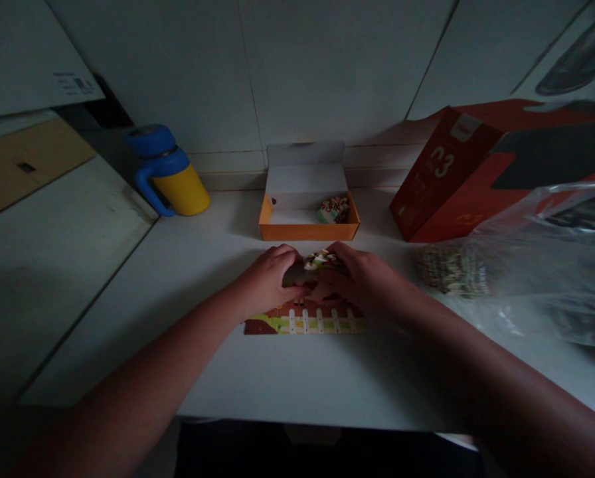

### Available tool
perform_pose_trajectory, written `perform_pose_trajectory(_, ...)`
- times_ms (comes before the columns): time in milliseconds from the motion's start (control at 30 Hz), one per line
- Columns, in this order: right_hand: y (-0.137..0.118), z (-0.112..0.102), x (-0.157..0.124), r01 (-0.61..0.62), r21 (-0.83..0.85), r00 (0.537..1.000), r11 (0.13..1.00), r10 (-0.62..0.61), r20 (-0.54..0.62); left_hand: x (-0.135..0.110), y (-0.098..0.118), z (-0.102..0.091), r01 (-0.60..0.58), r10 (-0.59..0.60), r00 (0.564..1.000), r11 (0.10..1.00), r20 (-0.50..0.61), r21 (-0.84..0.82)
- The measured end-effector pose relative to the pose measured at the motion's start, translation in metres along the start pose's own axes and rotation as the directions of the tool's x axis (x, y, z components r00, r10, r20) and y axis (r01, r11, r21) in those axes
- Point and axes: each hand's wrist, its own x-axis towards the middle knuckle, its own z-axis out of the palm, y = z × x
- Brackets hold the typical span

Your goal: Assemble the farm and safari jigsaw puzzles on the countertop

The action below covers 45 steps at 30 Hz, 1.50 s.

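Note:
On the desk in front of me lies a flat printed picture sheet (320, 322) with a white fence, green grass and reddish-brown ground. A small heap of cut pieces, which look like jigsaw puzzle pieces (319, 259), sits at its far edge. My left hand (272, 282) curves around the left side of the heap, thumb and fingers apart. From the other side my right hand (364, 275) curves toward the pieces, its fingers bent and partly dark. Just beyond is an orange box (307, 232), lid raised, holding more pieces (335, 210) at its right end.
A yellow bottle (182, 190) with a blue lid and handle stands at the back left. A large red box (444, 172) is at the right, with a clear plastic bag (516, 285) of stacked pieces before it. White panels (322, 73) close off the back.

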Motion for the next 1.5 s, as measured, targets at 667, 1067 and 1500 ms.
perform_pose_trajectory(667,0.032,-0.031,0.003,0.045,-0.219,0.993,0.975,-0.067,-0.092,-0.002,-0.001,-0.003,-0.077,0.072,0.995,0.995,0.073,0.069)
perform_pose_trajectory(1067,0.036,-0.021,0.004,-0.048,-0.172,0.999,0.984,0.045,-0.024,-0.003,0.019,-0.003,-0.205,0.158,0.953,0.964,0.257,0.167)
perform_pose_trajectory(1500,0.028,-0.024,0.005,-0.008,-0.029,1.0,1.0,0.008,-0.006,-0.007,0.022,0.004,-0.24,0.176,0.947,0.945,0.27,0.223)
